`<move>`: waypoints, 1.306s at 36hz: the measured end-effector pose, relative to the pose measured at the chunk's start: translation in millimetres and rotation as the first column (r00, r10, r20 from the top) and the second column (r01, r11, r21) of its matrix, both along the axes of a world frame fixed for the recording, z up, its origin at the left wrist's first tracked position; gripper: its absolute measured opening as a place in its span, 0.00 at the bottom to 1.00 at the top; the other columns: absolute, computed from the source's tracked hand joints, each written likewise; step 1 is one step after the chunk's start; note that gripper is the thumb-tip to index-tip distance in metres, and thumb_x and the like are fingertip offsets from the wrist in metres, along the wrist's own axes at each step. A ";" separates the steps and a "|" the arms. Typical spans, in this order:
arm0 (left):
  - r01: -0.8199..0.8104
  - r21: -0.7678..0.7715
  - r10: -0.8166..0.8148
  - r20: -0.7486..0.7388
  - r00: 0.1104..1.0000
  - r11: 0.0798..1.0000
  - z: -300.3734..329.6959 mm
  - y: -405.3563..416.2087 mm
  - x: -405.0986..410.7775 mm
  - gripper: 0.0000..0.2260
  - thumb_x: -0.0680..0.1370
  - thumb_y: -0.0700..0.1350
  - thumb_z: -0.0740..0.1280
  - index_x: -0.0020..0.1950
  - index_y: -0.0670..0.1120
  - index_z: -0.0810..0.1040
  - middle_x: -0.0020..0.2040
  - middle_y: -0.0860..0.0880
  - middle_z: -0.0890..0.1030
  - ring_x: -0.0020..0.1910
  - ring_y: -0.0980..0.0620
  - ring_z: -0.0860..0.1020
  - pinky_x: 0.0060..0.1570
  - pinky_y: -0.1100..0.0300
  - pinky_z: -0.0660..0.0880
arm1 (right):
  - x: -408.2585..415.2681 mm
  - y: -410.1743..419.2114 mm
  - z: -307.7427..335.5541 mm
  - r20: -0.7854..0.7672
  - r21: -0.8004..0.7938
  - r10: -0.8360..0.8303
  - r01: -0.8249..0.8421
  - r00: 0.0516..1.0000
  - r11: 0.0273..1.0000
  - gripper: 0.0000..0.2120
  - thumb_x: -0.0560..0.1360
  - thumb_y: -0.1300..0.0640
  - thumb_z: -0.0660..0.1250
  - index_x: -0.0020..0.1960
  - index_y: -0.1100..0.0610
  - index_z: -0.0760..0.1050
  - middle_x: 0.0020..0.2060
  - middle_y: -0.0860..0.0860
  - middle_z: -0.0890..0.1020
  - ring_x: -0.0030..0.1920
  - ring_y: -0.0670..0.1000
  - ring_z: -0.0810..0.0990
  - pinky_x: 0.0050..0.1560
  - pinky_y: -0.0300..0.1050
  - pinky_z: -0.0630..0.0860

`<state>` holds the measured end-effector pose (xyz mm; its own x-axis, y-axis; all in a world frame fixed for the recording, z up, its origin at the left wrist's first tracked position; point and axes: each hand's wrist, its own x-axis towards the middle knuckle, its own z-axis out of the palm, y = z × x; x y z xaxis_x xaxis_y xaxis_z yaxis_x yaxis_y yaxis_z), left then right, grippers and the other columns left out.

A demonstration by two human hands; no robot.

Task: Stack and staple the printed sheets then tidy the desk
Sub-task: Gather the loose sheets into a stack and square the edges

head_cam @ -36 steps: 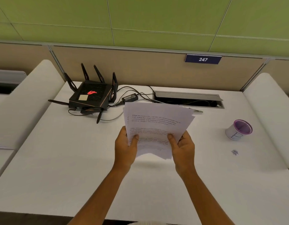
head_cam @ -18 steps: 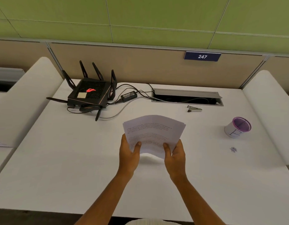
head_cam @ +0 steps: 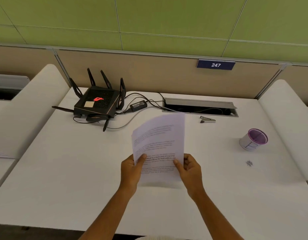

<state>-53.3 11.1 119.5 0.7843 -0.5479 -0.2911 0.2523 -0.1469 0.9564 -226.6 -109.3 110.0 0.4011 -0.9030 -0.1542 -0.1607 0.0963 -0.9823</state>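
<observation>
A sheaf of printed sheets [head_cam: 160, 141] stands nearly upright above the middle of the white desk [head_cam: 63, 170], its lower edge close to the desktop. My left hand [head_cam: 132, 170] grips its lower left side and my right hand [head_cam: 189, 168] grips its lower right side, thumbs on the front page. A small grey stapler [head_cam: 207, 119] lies on the desk beyond the sheets, to their right, just in front of the cable hatch.
A black router [head_cam: 96, 104] with antennas, its power brick [head_cam: 138, 105] and cables sit at the back left. An open cable hatch [head_cam: 200, 108] runs along the back. A purple-rimmed white cup [head_cam: 253, 140] and a tiny crumpled scrap [head_cam: 249, 163] lie at the right.
The sheets, earlier fanned and held wide, have been turned to stand tall and squared up between both hands, lowered toward the desk. The stapler is now uncovered.
</observation>
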 end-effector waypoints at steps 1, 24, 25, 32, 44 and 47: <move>-0.021 -0.013 0.021 -0.019 1.000 1.000 0.9 1.3 2.2 0.04 0.81 0.49 0.74 0.54 0.52 0.87 0.47 0.53 0.89 0.50 0.51 0.87 0.40 0.63 0.84 | -2.7 -1.2 2.3 0.024 0.035 0.009 -0.010 1.000 0.999 0.07 0.79 0.58 0.74 0.56 0.57 0.81 0.51 0.50 0.89 0.52 0.52 0.88 0.52 0.45 0.85; -0.247 -0.136 0.174 -0.401 0.899 0.959 -0.8 32.8 36.6 0.15 0.80 0.48 0.73 0.67 0.49 0.83 0.62 0.46 0.87 0.57 0.46 0.87 0.50 0.49 0.87 | -15.4 -6.7 7.7 0.020 0.335 -0.039 0.030 0.999 0.942 0.14 0.76 0.62 0.76 0.60 0.56 0.83 0.54 0.52 0.89 0.52 0.56 0.89 0.54 0.59 0.85; -0.191 -0.088 0.149 -0.350 0.925 0.978 -2.3 38.7 46.7 0.16 0.80 0.49 0.73 0.68 0.51 0.83 0.62 0.47 0.87 0.58 0.46 0.86 0.52 0.48 0.86 | -20.1 -12.1 9.1 -0.004 0.317 -0.023 0.023 1.000 0.948 0.13 0.76 0.62 0.76 0.60 0.56 0.83 0.54 0.53 0.89 0.51 0.56 0.89 0.53 0.59 0.85; 0.194 0.131 -0.187 -0.064 0.980 0.972 5.6 39.7 70.2 0.12 0.79 0.47 0.76 0.61 0.55 0.82 0.57 0.52 0.89 0.54 0.47 0.88 0.51 0.50 0.86 | -29.2 -32.5 19.8 -0.123 0.178 0.046 -0.023 0.991 0.984 0.10 0.78 0.60 0.74 0.59 0.55 0.83 0.51 0.52 0.89 0.47 0.54 0.89 0.50 0.55 0.87; 0.027 0.063 -0.026 -0.018 0.999 0.998 11.0 15.1 44.0 0.11 0.73 0.44 0.82 0.52 0.51 0.85 0.49 0.50 0.89 0.49 0.47 0.87 0.49 0.51 0.85 | -20.5 -10.4 5.1 0.018 0.018 -0.179 0.179 0.984 0.984 0.10 0.79 0.60 0.74 0.59 0.54 0.83 0.51 0.47 0.88 0.51 0.45 0.87 0.49 0.39 0.84; 0.032 0.098 -0.025 -0.066 0.998 0.995 -6.5 19.8 29.8 0.09 0.73 0.42 0.82 0.49 0.51 0.86 0.44 0.54 0.89 0.48 0.47 0.87 0.46 0.59 0.85 | -18.0 0.0 -23.3 -0.044 0.107 -0.168 0.172 0.985 0.979 0.11 0.78 0.61 0.75 0.59 0.53 0.82 0.51 0.48 0.88 0.54 0.51 0.87 0.55 0.49 0.85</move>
<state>-23.5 30.9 113.0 0.7466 -0.5361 -0.3939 0.3070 -0.2476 0.9189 -244.6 -109.3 86.7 0.2358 -0.9343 -0.2674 -0.1664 0.2323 -0.9583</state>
